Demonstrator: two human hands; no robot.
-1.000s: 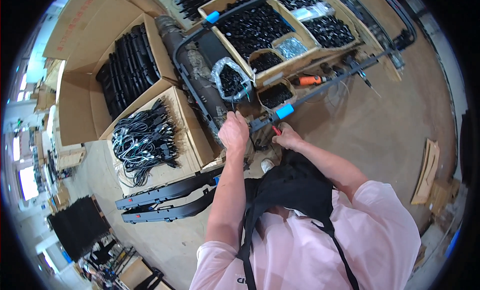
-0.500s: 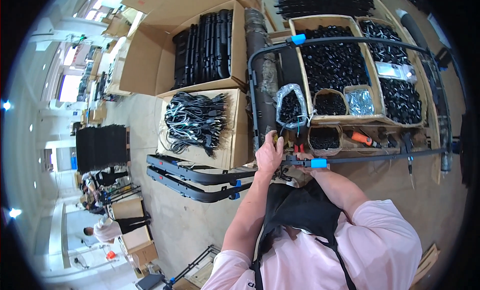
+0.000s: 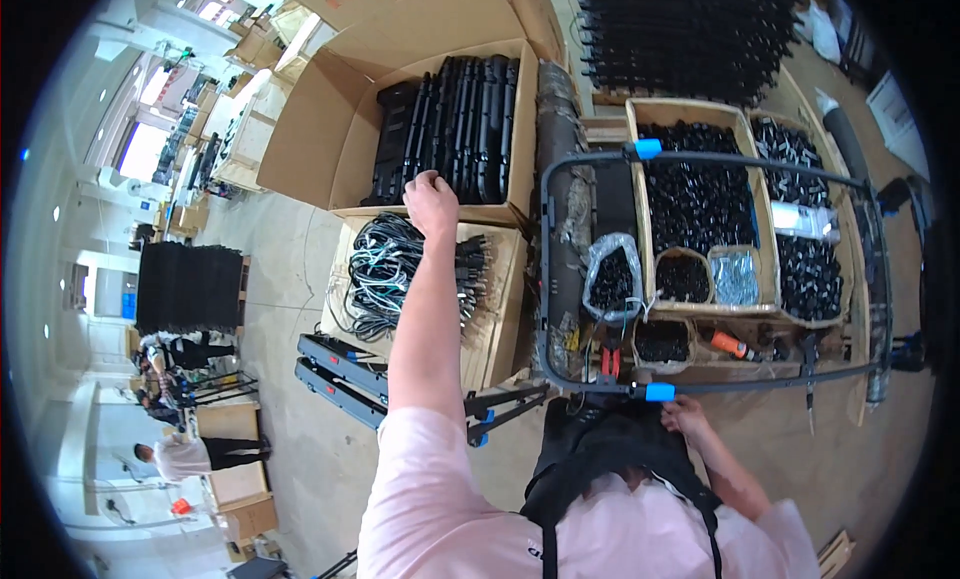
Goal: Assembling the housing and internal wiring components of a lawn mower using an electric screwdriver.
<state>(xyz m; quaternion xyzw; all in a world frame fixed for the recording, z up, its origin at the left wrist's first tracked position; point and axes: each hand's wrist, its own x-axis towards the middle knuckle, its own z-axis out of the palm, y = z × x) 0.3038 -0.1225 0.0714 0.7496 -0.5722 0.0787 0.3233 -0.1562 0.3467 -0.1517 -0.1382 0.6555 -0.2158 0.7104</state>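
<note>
Well left of both hands, a co-worker (image 3: pixel 185 461) stands near a dark stack (image 3: pixel 190 287). Two curved black rails (image 3: pixel 340 377) lie below the left hand, and a heap of cables (image 3: pixel 385 279) rests on a carton (image 3: pixel 508 319) nearer to it. The left hand (image 3: pixel 432 204), fingers curled, is at the near edge of an open cardboard box (image 3: pixel 312 129) — upright black plastic parts (image 3: pixel 460 129) fill it, just beyond the fingers; whether it grips one I cannot tell. Between the hands stands a large black frame (image 3: pixel 545 269), with red-handled pliers (image 3: pixel 610 362) by its near rail. The right hand (image 3: pixel 683 415) is half-curled just beside the rail's blue clip (image 3: pixel 659 392) — I cannot tell if it holds anything. Beyond that hand are a tray (image 3: pixel 640 199) of small black pieces (image 3: pixel 700 194) and an orange tool (image 3: pixel 730 343).
</note>
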